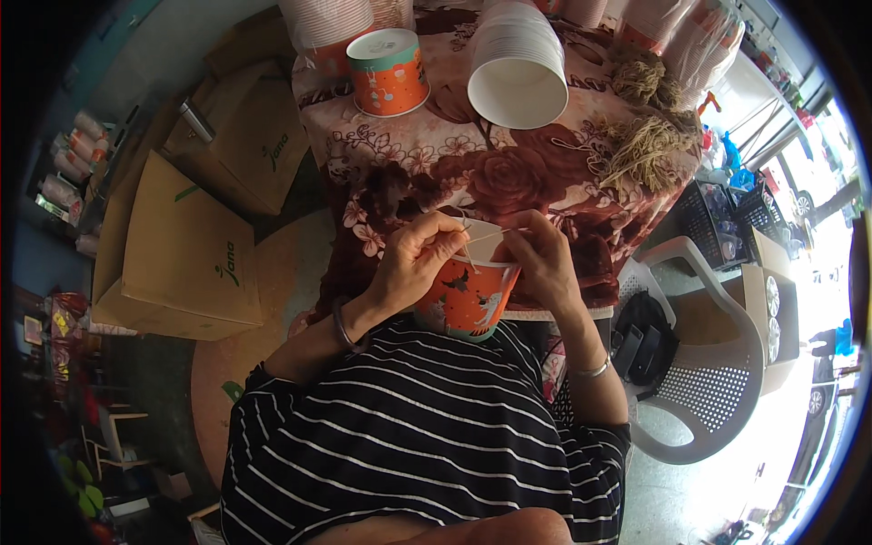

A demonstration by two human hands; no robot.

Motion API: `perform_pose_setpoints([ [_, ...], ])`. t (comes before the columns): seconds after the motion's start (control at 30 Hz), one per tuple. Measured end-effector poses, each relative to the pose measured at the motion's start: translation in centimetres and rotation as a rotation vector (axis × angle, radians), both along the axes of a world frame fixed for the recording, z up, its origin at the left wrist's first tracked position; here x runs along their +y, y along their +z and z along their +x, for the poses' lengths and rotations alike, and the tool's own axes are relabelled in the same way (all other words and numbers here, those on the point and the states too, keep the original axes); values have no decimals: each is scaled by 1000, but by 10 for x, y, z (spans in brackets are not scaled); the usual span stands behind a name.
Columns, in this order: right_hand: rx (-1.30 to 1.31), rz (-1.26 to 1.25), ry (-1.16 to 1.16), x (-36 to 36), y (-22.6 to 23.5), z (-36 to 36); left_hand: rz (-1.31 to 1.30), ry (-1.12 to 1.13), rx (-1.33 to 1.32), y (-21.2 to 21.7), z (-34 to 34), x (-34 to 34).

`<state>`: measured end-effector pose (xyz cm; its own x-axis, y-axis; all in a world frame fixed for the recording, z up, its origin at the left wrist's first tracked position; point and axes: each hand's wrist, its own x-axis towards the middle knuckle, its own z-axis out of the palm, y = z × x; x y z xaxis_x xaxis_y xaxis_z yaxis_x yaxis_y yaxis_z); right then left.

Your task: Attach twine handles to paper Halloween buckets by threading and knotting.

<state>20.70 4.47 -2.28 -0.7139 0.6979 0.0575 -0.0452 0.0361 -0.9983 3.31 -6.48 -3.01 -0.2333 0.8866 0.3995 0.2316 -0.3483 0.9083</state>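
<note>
Both the left hand (pixel 413 259) and right hand (pixel 543 259) are pinching a pale string (pixel 486 236) across the near orange paper cup (pixel 468 295), its handle seemingly half-fitted, while far stacked cups (pixel 518 59) are waiting.

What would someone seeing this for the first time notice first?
Probably the orange paper cup at the centre, held against a striped shirt, with the left hand and right hand pulling a thin string across its rim. Beyond it, a flowered tablecloth carries a tipped stack of white cups and a pile of strings at the right.
</note>
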Motion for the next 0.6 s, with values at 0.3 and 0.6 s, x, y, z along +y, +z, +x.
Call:
perform_pose_setpoints([
  [0.3,114,-64,-5,1,-2,1,-149,-150,-200,8,-10,7],
  [0.6,34,-25,62,1,-2,0,-218,-243,-286,12,-12,10],
])
